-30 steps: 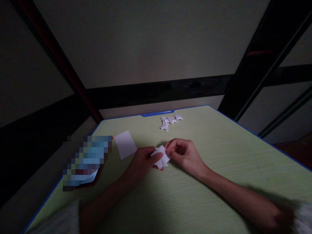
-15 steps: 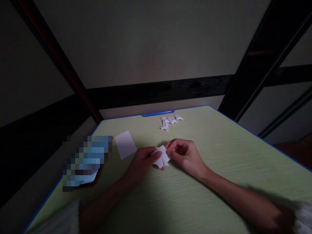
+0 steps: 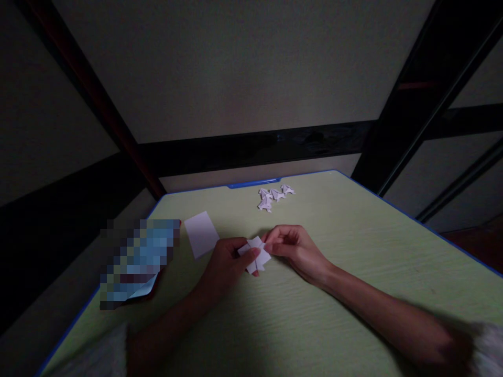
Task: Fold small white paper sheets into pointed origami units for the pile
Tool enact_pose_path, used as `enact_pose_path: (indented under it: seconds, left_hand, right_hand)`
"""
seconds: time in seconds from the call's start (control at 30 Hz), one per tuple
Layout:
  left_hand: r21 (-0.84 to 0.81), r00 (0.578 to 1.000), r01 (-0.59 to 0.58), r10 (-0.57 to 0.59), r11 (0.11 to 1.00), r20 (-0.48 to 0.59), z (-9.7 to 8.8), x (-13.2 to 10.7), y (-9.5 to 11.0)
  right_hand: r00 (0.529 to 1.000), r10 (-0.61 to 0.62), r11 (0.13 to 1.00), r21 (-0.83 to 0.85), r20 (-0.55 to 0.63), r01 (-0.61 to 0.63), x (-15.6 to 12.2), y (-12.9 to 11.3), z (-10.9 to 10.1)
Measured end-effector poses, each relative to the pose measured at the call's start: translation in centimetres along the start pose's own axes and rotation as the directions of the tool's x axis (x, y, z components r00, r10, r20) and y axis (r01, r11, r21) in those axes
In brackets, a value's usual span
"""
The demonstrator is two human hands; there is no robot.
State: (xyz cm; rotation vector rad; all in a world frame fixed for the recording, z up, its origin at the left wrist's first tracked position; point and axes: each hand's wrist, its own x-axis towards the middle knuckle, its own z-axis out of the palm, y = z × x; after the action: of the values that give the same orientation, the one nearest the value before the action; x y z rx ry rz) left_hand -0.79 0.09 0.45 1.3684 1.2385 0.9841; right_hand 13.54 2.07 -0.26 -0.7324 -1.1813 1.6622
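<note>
Paper (image 3: 257, 251) (x1) in L hand (image 3: 227, 260), R hand (image 3: 295, 248)

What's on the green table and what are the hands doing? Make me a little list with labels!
left hand: pinches the left side of the folded paper
right hand: pinches its right edge
folded paper: white, held between both hands
flat sheet: white, lies left of the hands
small folded pieces: clustered near the far edge
table: light green top, blue rim
</note>
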Motion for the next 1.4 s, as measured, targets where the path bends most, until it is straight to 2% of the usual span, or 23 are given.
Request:
enact_pose_path:
  seconds: [0.07,0.23,0.3,0.4,0.6,0.83,1.07,1.27,1.33,1.4]
  left_hand:
    - [-0.001,1.0,0.002,-0.002,1.0,-0.004,-0.02,-0.05,-0.01]
    - [0.051,1.0,-0.017,0.016,0.999,0.011,-0.05,-0.05,-0.28]
    - [0.076,0.999,-0.028,0.026,0.997,0.027,-0.07,-0.04,-0.44]
    - [0.073,0.997,-0.04,0.035,0.997,0.067,-0.06,-0.09,-0.6]
    - [-0.047,0.993,-0.008,0.014,0.999,0.119,0.11,-0.16,-0.44]
    - [-0.099,0.997,0.008,-0.001,0.995,0.075,0.12,0.16,-0.18]
    - [-0.031,0.994,-0.012,0.016,0.999,0.107,0.15,0.01,-0.47]
    - [-0.135,0.986,-0.004,0.026,0.991,0.162,0.18,-0.3,-0.63]
    - [-0.139,0.988,-0.004,0.025,0.99,0.152,0.23,-0.18,-0.51]
    - [-0.124,0.994,-0.009,0.022,0.992,0.107,0.26,0.05,-0.33]
  right_hand:
    - [1.0,0.007,1.0,-0.011,0.014,-0.007,0.05,0.02,-0.05]
    - [0.997,0.027,0.978,-0.208,0.079,-0.011,-0.08,-0.16,0.15]
    - [0.995,0.036,0.972,-0.233,0.091,-0.014,-0.16,-0.2,0.19]
    - [0.994,0.056,0.98,-0.194,0.089,-0.038,-0.28,-0.11,0.14]
    - [0.994,0.07,0.997,0.028,0.081,-0.072,-0.35,0.37,0.09]
    - [1.0,0.002,0.998,-0.069,0.007,-0.001,-0.18,0.48,0.21]
    - [0.99,0.066,0.988,-0.149,0.124,-0.047,-0.56,-0.03,0.27]
    - [0.966,0.091,0.995,0.021,0.241,-0.099,-0.73,0.03,-0.02]
    - [0.972,0.102,0.993,0.04,0.214,-0.113,-0.6,0.07,0.08]
    - [0.989,0.069,0.997,0.023,0.132,-0.072,-0.37,0.16,0.14]
